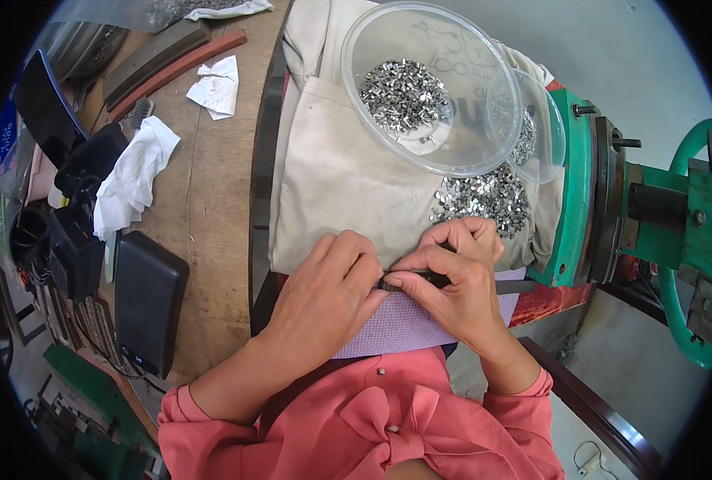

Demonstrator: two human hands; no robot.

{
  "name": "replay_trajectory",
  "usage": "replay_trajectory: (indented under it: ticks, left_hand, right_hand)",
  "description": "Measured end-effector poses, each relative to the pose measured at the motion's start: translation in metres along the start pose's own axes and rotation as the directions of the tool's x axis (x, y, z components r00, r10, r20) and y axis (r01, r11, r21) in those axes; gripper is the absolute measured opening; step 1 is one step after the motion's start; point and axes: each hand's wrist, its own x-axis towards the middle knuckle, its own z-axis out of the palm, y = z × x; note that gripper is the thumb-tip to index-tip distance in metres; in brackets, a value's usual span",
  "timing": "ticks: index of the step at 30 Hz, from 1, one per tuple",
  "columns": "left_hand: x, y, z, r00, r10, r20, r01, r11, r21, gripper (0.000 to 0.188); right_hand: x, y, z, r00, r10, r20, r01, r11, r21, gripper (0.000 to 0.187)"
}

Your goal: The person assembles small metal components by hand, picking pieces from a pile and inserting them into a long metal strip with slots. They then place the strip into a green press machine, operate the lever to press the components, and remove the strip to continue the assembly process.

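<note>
My left hand (324, 292) and my right hand (462, 290) meet at the front edge of a beige cloth. Between their fingertips is a small dark ridged piece (390, 282), mostly covered by the fingers. My right thumb and forefinger pinch it, and a dark bar-like part shows under that hand. The left fingers are curled closed against its left end; whatever they grip is hidden. Just beyond my right hand lies a loose pile of small shiny metal pieces (484, 198). A clear round plastic tub (484, 96) holding more small metal parts (404, 94) stands behind it.
A smaller clear tub (550, 132) sits beside the large one. Green machinery with a handwheel (696, 344) rises at the right. A wooden table (220, 200) on the left carries a black power bank (153, 302), crumpled tissue (136, 172) and a red-brown strip (182, 72). Purple textured fabric (396, 328) covers my lap.
</note>
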Motion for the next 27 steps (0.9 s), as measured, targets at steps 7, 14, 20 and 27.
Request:
replay_trajectory:
  ticks: [7, 14, 20, 27]
  left_hand:
    - [0.001, 0.002, -0.002, 1.0, -0.011, 0.014, 0.011, 1.0, -0.001, 0.031]
    - [0.001, 0.001, -0.002, 1.0, -0.011, 0.016, 0.011, 1.0, -0.004, 0.032]
    - [0.002, 0.002, -0.003, 0.999, 0.01, 0.049, -0.011, 1.0, 0.022, 0.031]
    - [0.003, 0.004, -0.004, 0.999, -0.029, 0.039, 0.029, 1.0, 0.0, 0.032]
  right_hand:
    - [-0.003, 0.006, -0.007, 1.0, 0.006, 0.018, -0.006, 1.0, -0.017, 0.014]
    - [-0.001, 0.006, -0.008, 1.0, 0.006, 0.031, -0.005, 1.0, -0.019, 0.015]
    - [-0.002, 0.008, -0.011, 1.0, 0.003, 0.021, -0.003, 1.0, -0.011, 0.015]
    - [-0.005, 0.013, -0.016, 1.0, 0.0, 0.019, 0.0, 1.0, -0.027, 0.016]
